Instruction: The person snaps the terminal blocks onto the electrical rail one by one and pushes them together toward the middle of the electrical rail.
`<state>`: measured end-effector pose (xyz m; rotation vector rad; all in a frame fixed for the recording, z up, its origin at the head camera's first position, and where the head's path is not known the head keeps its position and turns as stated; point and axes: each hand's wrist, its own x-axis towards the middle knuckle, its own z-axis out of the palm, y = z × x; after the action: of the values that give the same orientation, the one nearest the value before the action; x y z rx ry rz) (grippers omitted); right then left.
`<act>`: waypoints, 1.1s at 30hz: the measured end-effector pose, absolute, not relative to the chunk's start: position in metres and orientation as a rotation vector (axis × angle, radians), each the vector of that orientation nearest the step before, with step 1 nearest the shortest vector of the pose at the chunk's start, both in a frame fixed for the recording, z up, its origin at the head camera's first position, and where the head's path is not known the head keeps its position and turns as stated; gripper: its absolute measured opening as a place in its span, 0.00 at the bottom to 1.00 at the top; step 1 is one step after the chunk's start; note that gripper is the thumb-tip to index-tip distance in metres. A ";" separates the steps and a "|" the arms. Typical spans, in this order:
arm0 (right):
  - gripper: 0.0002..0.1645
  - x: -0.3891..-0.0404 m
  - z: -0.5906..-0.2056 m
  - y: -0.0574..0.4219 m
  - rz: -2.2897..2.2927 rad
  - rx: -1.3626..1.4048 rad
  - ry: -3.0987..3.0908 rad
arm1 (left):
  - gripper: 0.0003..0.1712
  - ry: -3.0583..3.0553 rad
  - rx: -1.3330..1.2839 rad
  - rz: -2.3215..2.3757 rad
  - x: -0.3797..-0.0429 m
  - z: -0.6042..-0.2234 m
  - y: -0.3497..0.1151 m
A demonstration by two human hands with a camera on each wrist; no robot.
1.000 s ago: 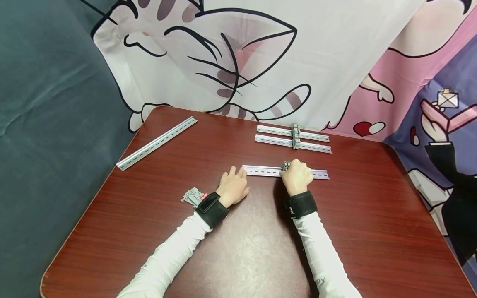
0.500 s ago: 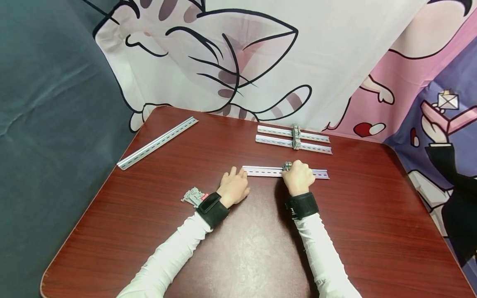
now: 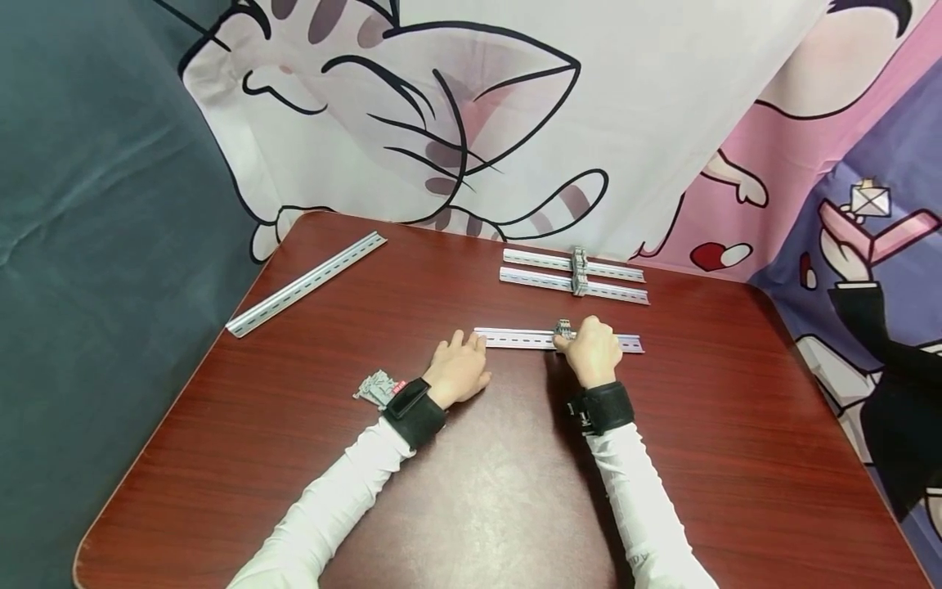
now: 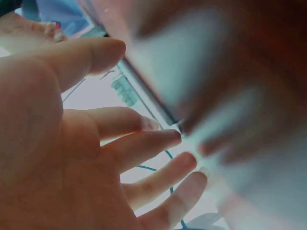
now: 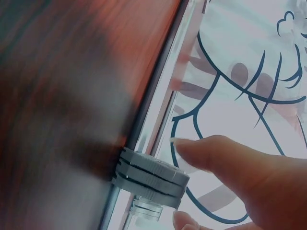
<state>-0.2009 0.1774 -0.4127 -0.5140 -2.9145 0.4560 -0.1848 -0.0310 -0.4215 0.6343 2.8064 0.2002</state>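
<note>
A slotted metal DIN rail (image 3: 508, 339) lies crosswise in front of both hands in the head view. My left hand (image 3: 458, 368) rests at its left end, fingers spread and fairly straight. On the rail sits a small group of grey terminal blocks (image 5: 148, 177), also seen as blocks (image 3: 563, 329) beside my right hand (image 3: 594, 352). In the right wrist view the thumb (image 5: 216, 151) stands on one side of the blocks, apart from them, and a fingertip (image 5: 183, 219) shows at their lower corner. The other right fingers are hidden there. A clear piece (image 5: 146, 209) adjoins the blocks.
Grey loose terminal blocks with a red bit (image 3: 378, 388) lie beside the left wristband. At the back right, two parallel rails (image 3: 536, 279) carry a row of blocks (image 3: 580, 272). A longer bare rail (image 3: 305, 285) lies slanted along the left table edge.
My right hand has shifted slightly right, uncovering more of the blocks and its thumb. My left hand stays at the rail's end. The head view has drifted slightly.
</note>
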 end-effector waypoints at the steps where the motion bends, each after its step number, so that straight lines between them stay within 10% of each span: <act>1: 0.27 -0.202 -0.413 0.179 0.452 -0.502 -2.919 | 0.39 2.802 0.632 0.215 -0.185 -0.420 -0.032; 33: 0.18 -0.241 -0.420 0.211 0.502 -0.476 -2.970 | 0.31 2.738 0.606 0.433 -0.147 -0.374 -0.116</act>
<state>-0.2414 0.2107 -0.4197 -0.4762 -2.9704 0.5024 -0.1469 -0.1161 -0.3744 0.6060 2.7380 0.4330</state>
